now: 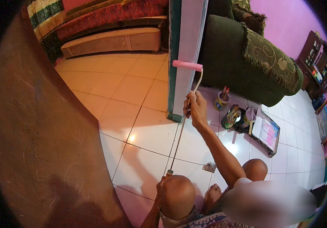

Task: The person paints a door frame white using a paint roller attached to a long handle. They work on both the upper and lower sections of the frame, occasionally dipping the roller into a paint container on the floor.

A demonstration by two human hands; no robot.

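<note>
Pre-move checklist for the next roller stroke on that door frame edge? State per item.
1. Right hand gripping the roller handle: ok.
2. Pink roller against the white frame edge: ok, appears in contact.
3. Left hand on the lower end of the long rod: cannot tell, mostly hidden behind the knee.
4. Paint load on roller: cannot tell.
5. Paint tray and cans clear of the stroke: ok, off to the right.
6. Green sofa close beside the frame: not ok.

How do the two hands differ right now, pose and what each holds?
The right hand is stretched forward and raised, gripping the paint roller near its pink head. The left hand is tucked low beside the knee, at the far end of the roller's long pole. The right hand shows fully; the left is mostly hidden. Both are bare and on the same tool.
</note>
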